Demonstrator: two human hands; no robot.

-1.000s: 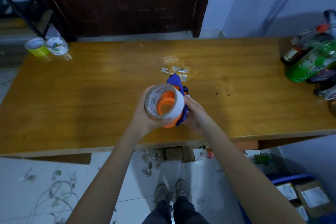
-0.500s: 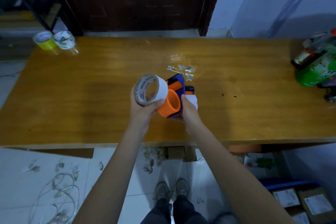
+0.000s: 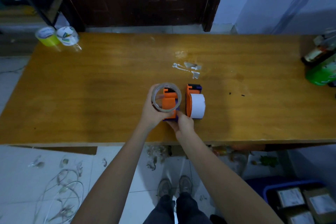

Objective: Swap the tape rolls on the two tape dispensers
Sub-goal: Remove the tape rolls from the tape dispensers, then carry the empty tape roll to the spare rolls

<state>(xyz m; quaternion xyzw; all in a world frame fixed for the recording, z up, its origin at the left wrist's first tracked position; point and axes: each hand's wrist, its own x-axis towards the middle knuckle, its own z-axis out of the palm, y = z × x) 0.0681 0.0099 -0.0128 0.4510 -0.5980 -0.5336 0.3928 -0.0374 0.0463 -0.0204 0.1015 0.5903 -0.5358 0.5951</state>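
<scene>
The left hand (image 3: 154, 112) was closed around a clear tape roll with a brownish cardboard core (image 3: 166, 97), fingers curled over its outer rim and one fingertip showing through the open centre. It held the roll tilted toward the camera, directly over an orange-and-blue plastic tape dispenser (image 3: 170, 107), whose orange hub showed through the ring. Whether the roll touched the hub could not be told.

The right hand (image 3: 182, 123) gripped the near end of that same dispenser, thumb and fingers pinched on its blue base, steadying it on the table.

Just beside it to the right stood a second orange-and-blue tape dispenser (image 3: 190, 100), resting on the table with a white tape roll (image 3: 197, 105) seated on it. No hand touched that one.

Both dispensers sat near the front middle of a long yellow-brown wooden table (image 3: 91, 96). Farther back, a few torn scraps of clear tape (image 3: 189, 68) lay stuck to the surface. At the far left corner stood a yellow tape roll (image 3: 47, 38) and, touching it, a clear tape roll with a printed label (image 3: 67, 36). At the right edge were a green bottle (image 3: 321, 75) and a darker bottle (image 3: 315, 54), lying against each other.

Below the table edge, the person's two shoes (image 3: 175, 186) stood on pale floor tiles.
</scene>
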